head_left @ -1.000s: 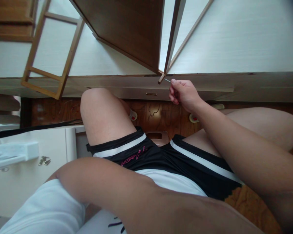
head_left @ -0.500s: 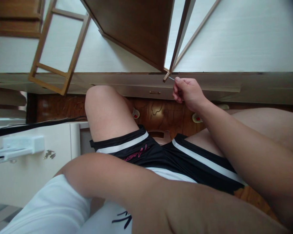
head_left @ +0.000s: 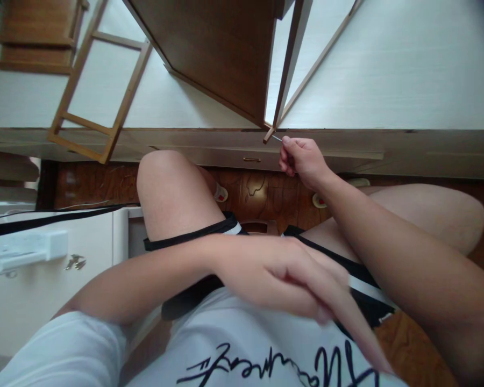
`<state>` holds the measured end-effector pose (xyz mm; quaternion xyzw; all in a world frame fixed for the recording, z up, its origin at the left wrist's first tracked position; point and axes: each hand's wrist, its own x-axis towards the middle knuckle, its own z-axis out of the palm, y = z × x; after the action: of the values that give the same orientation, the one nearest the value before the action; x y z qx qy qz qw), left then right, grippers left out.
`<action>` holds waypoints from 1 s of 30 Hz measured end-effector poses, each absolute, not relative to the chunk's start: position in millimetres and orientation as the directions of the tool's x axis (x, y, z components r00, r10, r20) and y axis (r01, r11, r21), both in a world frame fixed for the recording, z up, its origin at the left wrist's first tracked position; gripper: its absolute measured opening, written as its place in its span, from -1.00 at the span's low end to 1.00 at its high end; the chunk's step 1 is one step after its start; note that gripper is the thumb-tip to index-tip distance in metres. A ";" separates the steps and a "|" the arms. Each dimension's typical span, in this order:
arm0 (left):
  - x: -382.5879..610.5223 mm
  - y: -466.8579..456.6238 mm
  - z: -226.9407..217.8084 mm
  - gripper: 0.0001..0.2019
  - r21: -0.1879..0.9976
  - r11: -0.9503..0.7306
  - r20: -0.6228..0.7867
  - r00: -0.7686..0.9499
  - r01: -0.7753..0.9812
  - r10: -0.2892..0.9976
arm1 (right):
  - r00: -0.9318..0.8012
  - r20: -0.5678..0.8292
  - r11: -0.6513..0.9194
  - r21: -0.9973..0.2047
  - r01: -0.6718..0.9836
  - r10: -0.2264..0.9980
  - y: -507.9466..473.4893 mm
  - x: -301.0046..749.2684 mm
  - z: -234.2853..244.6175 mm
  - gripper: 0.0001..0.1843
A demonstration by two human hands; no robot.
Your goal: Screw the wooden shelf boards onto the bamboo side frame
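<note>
My right hand is closed in a pinch on a thin metal rod. The rod's tip meets the end of a small wooden bar that sticks out past the table edge. That bar joins a wooden frame piece standing beside a large brown wooden panel. In front of my white shirt is my left hand, holding nothing I can see. Its index finger points down to the right, with the other fingers loosely bent and a little blurred.
On the white table lies a ladder-like wooden frame, overhanging the front edge. Further left are wooden slatted parts. A white cabinet at my left bears small metal hardware and a white device. My knees are below the table edge.
My left forearm has drawn back, bringing the left hand into view over my shirt. The right hand still pinches the rod at the bar. The whole view has shifted slightly.
</note>
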<state>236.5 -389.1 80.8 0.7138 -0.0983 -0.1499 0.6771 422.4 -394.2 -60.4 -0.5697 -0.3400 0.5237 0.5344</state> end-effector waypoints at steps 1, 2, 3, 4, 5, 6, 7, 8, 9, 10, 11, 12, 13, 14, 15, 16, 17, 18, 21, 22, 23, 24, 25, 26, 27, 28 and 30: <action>237.0 -379.8 70.7 -0.64 0.995 -0.044 -0.099 0.914 0.089 -0.394 | 0.221 -0.232 -0.198 -0.966 -0.169 0.947 -394.1 423.2 -61.3 -0.40; 236.8 -369.7 59.0 -0.63 0.983 -0.069 -0.181 0.892 0.168 -0.413 | 0.226 -0.230 -0.196 -0.967 -0.161 0.947 -394.0 424.1 -62.2 -0.40; 236.0 -359.2 46.9 -0.65 0.950 -0.156 -0.311 0.872 0.271 -0.377 | 0.234 -0.226 -0.195 -0.970 -0.147 0.946 -394.1 424.9 -63.2 -0.40; 235.0 -348.2 35.1 -0.68 0.889 -0.244 -0.446 0.853 0.387 -0.271 | 0.247 -0.219 -0.193 -0.973 -0.127 0.944 -394.2 425.7 -64.1 -0.40; 234.0 -337.4 24.8 -0.70 0.822 -0.274 -0.545 0.829 0.499 -0.124 | 0.263 -0.206 -0.187 -0.978 -0.097 0.943 -394.4 426.5 -64.9 -0.39; 233.2 -327.0 16.5 -0.71 0.784 -0.229 -0.589 0.808 0.577 0.022 | 0.281 -0.186 -0.178 -0.983 -0.054 0.942 -394.5 427.3 -65.5 -0.38; 232.8 -317.5 10.5 -0.72 0.767 -0.150 -0.603 0.781 0.624 0.164 | 0.300 -0.158 -0.166 -0.986 0.001 0.941 -394.6 428.0 -65.8 -0.38; 232.6 -309.0 6.6 -0.73 0.763 -0.062 -0.610 0.749 0.643 0.258 | 0.319 -0.126 -0.153 -0.986 0.061 0.939 -394.6 428.7 -65.9 -0.37; 232.6 -301.5 4.4 -0.74 0.764 0.014 -0.617 0.723 0.645 0.312 | 0.336 -0.091 -0.140 -0.982 0.124 0.937 -394.5 429.4 -65.8 -0.36; 232.7 -295.0 3.1 -0.75 0.760 0.063 -0.626 0.702 0.647 0.339 | 0.351 -0.056 -0.127 -0.975 0.182 0.935 -394.2 430.0 -65.5 -0.36; 232.9 -289.3 2.0 -0.77 0.748 0.088 -0.642 0.683 0.658 0.348 | 0.363 -0.026 -0.117 -0.966 0.232 0.931 -393.7 430.7 -65.2 -0.36; 233.3 -284.2 0.5 -0.80 0.726 0.107 -0.666 0.656 0.679 0.356 | 0.373 -0.002 -0.111 -0.956 0.270 0.928 -393.1 431.2 -65.0 -0.36; 233.9 -279.6 -2.0 -0.83 0.698 0.129 -0.693 0.619 0.704 0.371 | 0.378 0.013 -0.107 -0.949 0.296 0.926 -392.3 431.5 -65.1 -0.36; 234.7 -275.7 -5.6 -0.86 0.669 0.156 -0.718 0.578 0.727 0.389 | 0.377 0.020 -0.106 -0.944 0.312 0.926 -391.4 431.6 -65.6 -0.36; 236.0 -272.7 -10.2 -0.90 0.643 0.197 -0.740 0.535 0.740 0.408 | 0.370 0.020 -0.108 -0.941 0.321 0.929 -390.6 431.6 -66.5 -0.37; 237.6 -270.7 -15.6 -0.91 0.626 0.251 -0.757 0.498 0.738 0.424 | 0.361 0.015 -0.111 -0.938 0.327 0.932 -389.9 431.3 -67.6 -0.37; 239.7 -270.1 -21.4 -0.86 0.619 0.309 -0.767 0.470 0.722 0.437 | 0.353 0.009 -0.116 -0.936 0.332 0.936 -389.4 430.9 -68.8 -0.38; 242.0 -270.9 -27.1 -0.80 0.620 0.364 -0.771 0.452 0.695 0.449 | 0.345 0.004 -0.121 -0.933 0.339 0.939 -389.1 430.4 -69.9 -0.38; 249.7 -280.1 -41.2 -0.63 0.641 0.505 -0.766 0.440 0.578 0.469 | 0.341 0.005 -0.129 -0.921 0.368 0.940 -389.4 429.2 -70.3 -0.38; 252.1 -284.3 -44.6 -0.60 0.648 0.531 -0.761 0.451 0.545 0.466 | 0.344 0.004 -0.132 -0.918 0.374 0.939 -389.6 429.1 -69.4 -0.37; 254.1 -288.4 -47.3 -0.57 0.656 0.554 -0.754 0.473 0.512 0.456 | 0.345 0.004 -0.135 -0.917 0.376 0.939 -389.8 429.2 -68.3 -0.37; 255.9 -292.0 -49.6 -0.54 0.663 0.584 -0.744 0.504 0.469 0.439 | 0.345 0.002 -0.136 -0.917 0.376 0.939 -389.9 429.3 -67.2 -0.38; 257.4 -295.1 -51.6 -0.52 0.665 0.619 -0.729 0.544 0.418 0.416 | 0.344 0.000 -0.137 -0.917 0.374 0.939 -390.0 429.6 -66.1 -0.38; 258.8 -297.6 -53.4 -0.50 0.662 0.656 -0.709 0.587 0.363 0.391 | 0.343 -0.001 -0.137 -0.918 0.373 0.939 -390.1 429.9 -65.4 -0.37; 260.1 -299.6 -54.8 -0.50 0.652 0.692 -0.687 0.627 0.309 0.368 | 0.344 -0.002 -0.139 -0.917 0.373 0.939 -390.1 430.2 -65.0 -0.37; 261.4 -301.0 -56.1 -0.50 0.640 0.723 -0.664 0.661 0.261 0.350 | 0.347 -0.002 -0.141 -0.916 0.375 0.938 -390.1 430.6 -65.0 -0.36; 264.5 -302.5 -57.5 -0.49 0.629 0.750 -0.625 0.706 0.204 0.332 | 0.359 -0.001 -0.146 -0.915 0.376 0.933 -390.3 431.4 -65.7 -0.35</action>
<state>264.5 -302.5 -57.5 0.3514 0.3814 0.0376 0.8542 431.4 -390.3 -65.7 -0.6907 -0.4738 0.3096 0.4501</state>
